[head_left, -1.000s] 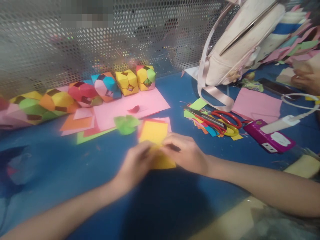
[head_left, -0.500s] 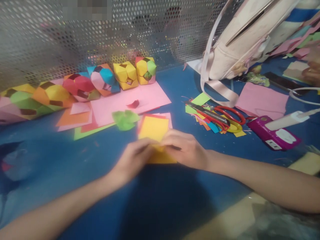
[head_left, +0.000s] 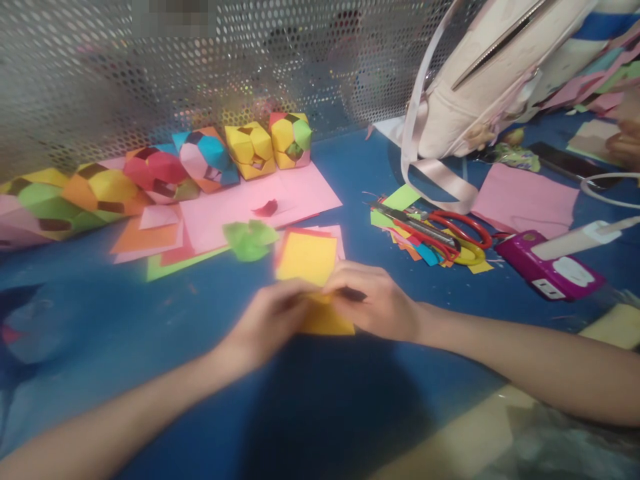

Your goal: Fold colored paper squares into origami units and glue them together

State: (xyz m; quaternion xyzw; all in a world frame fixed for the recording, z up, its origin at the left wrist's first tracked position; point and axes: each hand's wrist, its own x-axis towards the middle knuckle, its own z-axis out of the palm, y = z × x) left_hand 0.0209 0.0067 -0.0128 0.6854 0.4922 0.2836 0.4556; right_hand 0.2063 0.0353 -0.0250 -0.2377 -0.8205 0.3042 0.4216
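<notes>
Both my hands meet at the upper edge of a yellow sheet of paper [head_left: 327, 320]. My left hand [head_left: 275, 317] pinches its left part, and my right hand [head_left: 373, 300] pinches the right part; the fingertips nearly touch, and the fold between them is partly hidden. Just beyond lies a stack of square papers [head_left: 306, 257], yellow on top with red and pink edges showing. To its left rests a folded green paper piece [head_left: 250, 240]. A small red folded piece [head_left: 266, 208] lies on a large pink sheet [head_left: 215, 217].
Several folded paper balls [head_left: 250, 150] line the perforated metal panel [head_left: 320, 67]. On the right are scissors [head_left: 465, 233], a cutter [head_left: 415, 223] over paper scraps, a purple power adapter [head_left: 550, 267], pink paper [head_left: 525, 200] and a pale bag [head_left: 465, 100]. Another person's hand [head_left: 625, 143] shows far right.
The lower edge of the yellow sheet sits slightly lower, and my hands have shifted a little. Both keep their pinch; the other things look the same.
</notes>
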